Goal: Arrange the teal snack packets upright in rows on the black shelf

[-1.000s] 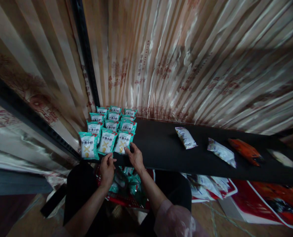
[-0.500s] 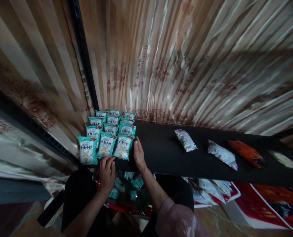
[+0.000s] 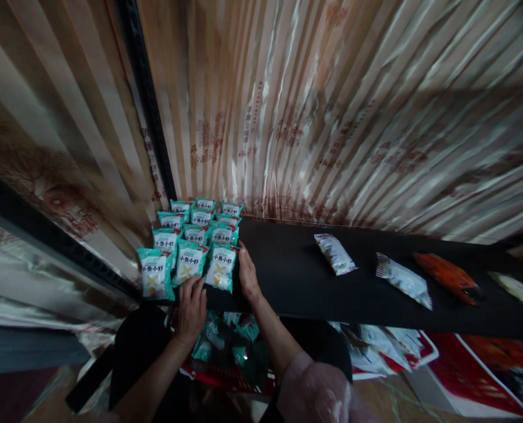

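Observation:
Green-and-white snack bags stand in three columns at the left end of a black shelf (image 3: 287, 276). My left hand (image 3: 191, 310) lies at the shelf's front edge, its bent fingers at the bottom of the middle front bag (image 3: 191, 261). My right hand (image 3: 248, 275) is upright along the right side of the right front bag (image 3: 220, 268), fingers stretched out, fingertips near its upper corner. That bag stands nearly straight. The left front bag (image 3: 155, 275) stands apart from both hands. Neither hand is wrapped round a bag.
Farther right on the shelf lie two silvery-white packets (image 3: 336, 254), an orange packet (image 3: 446, 277) and a pale one (image 3: 516, 289). Beneath the shelf, a red basket (image 3: 230, 379) holds more green bags, with other red baskets to its right. A dark metal post (image 3: 149, 100) and printed curtains enclose the shelf.
The right front bag has turned a little more upright and shifted slightly right, opening a wider gap from the middle one. Both hands stay in almost the same places; the view has shifted slightly.

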`<act>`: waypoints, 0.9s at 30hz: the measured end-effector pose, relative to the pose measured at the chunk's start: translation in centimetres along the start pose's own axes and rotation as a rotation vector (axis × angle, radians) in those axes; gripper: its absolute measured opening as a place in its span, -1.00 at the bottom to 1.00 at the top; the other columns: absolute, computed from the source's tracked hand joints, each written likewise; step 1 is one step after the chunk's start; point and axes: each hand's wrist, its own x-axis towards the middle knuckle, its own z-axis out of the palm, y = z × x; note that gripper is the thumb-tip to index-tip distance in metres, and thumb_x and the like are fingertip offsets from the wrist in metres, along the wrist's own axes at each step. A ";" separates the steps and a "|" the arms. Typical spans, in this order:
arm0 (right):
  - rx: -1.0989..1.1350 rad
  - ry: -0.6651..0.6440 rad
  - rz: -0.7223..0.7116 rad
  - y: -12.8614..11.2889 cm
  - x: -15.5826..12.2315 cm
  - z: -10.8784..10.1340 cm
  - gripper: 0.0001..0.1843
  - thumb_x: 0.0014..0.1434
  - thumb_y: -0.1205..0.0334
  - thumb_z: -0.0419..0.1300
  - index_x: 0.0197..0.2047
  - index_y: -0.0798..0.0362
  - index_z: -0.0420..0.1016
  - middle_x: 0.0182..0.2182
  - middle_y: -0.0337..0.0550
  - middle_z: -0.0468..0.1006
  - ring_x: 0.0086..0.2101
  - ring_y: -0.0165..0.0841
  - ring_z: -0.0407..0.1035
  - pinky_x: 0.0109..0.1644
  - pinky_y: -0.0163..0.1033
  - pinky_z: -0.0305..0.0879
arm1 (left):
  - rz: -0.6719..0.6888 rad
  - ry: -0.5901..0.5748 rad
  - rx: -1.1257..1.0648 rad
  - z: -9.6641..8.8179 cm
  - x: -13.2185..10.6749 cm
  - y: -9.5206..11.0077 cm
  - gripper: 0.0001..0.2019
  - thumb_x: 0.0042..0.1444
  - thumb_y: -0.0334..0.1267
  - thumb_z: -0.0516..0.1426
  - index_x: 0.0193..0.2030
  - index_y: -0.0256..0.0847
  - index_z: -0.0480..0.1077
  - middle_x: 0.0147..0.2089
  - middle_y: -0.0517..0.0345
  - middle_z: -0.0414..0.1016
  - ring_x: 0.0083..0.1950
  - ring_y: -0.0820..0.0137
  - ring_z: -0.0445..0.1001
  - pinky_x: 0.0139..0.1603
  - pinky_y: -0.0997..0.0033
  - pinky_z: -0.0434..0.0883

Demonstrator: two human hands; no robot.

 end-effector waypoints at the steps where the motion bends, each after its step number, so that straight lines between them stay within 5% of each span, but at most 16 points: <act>1: -0.012 0.008 0.002 -0.1 -0.1 0.0 -0.30 0.20 -0.25 -0.19 0.21 0.01 0.23 0.13 -0.11 0.37 0.13 -0.25 0.21 0.19 -0.11 0.13 | 0.022 -0.005 0.004 0.0 0.0 0.0 -0.69 0.22 -0.32 -0.05 0.05 -0.23 0.35 0.02 -0.10 0.38 0.07 0.24 0.33 0.06 0.15 0.33; 7: -0.138 0.019 0.001 -0.9 -0.5 0.7 -0.28 0.21 -0.22 -0.23 0.26 0.07 0.14 0.21 -0.01 0.23 0.21 -0.23 0.06 0.28 -0.05 -0.08 | 0.090 0.005 0.050 0.3 0.4 0.1 -0.69 0.20 -0.34 -0.01 0.07 -0.20 0.34 0.08 -0.10 0.36 0.12 0.22 0.27 0.10 0.13 0.29; 22: -0.242 0.111 -0.121 -1.0 -1.0 3.0 -0.32 0.25 -0.13 -0.32 0.23 0.13 0.14 0.19 0.07 0.23 0.20 -0.20 0.04 0.26 -0.02 -0.07 | 0.206 0.008 0.089 0.6 0.5 -0.8 -0.67 0.17 -0.37 0.05 0.08 -0.11 0.35 0.11 -0.06 0.35 0.16 0.24 0.24 0.13 0.21 0.28; 27: -0.251 0.128 -0.137 -0.8 -1.2 3.3 -0.30 0.24 -0.15 -0.29 0.25 0.15 0.11 0.20 0.10 0.21 0.20 -0.18 0.05 0.25 0.00 -0.06 | 0.263 0.040 0.156 0.5 0.7 -0.4 -0.65 0.12 -0.35 0.12 0.07 -0.05 0.36 0.12 -0.01 0.36 0.18 0.19 0.23 0.17 0.09 0.22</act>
